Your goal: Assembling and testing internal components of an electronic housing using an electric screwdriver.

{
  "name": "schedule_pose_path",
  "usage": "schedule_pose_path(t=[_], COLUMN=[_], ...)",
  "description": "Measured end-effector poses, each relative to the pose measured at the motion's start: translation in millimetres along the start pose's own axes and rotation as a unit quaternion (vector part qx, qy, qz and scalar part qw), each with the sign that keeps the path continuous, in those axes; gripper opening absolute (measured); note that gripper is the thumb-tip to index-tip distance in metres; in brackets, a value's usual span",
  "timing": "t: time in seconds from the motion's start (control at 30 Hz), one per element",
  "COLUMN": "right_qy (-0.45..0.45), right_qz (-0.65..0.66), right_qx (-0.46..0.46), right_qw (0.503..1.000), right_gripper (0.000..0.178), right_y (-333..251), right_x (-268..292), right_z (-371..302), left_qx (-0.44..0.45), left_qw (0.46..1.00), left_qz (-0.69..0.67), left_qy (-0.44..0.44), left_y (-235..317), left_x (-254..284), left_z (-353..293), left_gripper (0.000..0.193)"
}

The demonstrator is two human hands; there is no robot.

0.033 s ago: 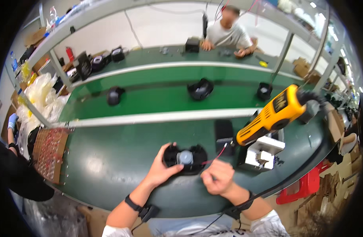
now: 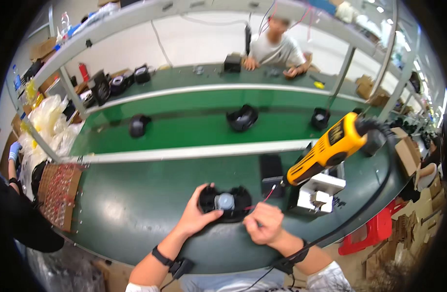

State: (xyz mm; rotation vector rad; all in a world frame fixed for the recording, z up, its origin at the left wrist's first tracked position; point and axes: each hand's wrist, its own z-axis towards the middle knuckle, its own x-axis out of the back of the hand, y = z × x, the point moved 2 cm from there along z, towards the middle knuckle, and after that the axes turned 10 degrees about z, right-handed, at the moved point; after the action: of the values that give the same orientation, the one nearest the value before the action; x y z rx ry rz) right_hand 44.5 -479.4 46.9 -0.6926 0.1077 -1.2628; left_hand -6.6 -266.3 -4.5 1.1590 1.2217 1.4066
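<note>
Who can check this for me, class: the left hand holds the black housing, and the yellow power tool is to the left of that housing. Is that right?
Not quite: the side is wrong. The head view shows the yellow power tool to the right of the black housing, which the left hand holds.

The housing (image 2: pixel 241 199) is left of the screwdriver (image 2: pixel 325 150) and the fixture (image 2: pixel 326 183); three shells (image 2: pixel 243 119) sit behind the rail (image 2: pixel 194 150).

Green bench (image 2: pixel 136 204), flat black piece (image 2: pixel 270 168), silver fixture (image 2: pixel 329 182)
</note>
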Motion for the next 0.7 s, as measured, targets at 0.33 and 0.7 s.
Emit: schedule_pose_path(t=[0.33,0.7], right_qy=[0.012,0.011], right_qz=[0.007,0.019], right_qx=[-0.043,-0.037], right_qw=[0.999,0.999], right_gripper=[0.015,0.014], right_y=[-4.0,0.5], right_x=[-0.1,0.3], right_z=[-6.6,-2.2], left_qx=[0.007,-0.008], left_qw=[0.999,0.999], left_qz=[-0.005,-0.006], left_qy=[-0.044,-0.042], left_y=[3.7,2.4], left_x=[-7.1,-6.5], left_z=[-3.4,3.7], left_gripper=[0.081,0.081])
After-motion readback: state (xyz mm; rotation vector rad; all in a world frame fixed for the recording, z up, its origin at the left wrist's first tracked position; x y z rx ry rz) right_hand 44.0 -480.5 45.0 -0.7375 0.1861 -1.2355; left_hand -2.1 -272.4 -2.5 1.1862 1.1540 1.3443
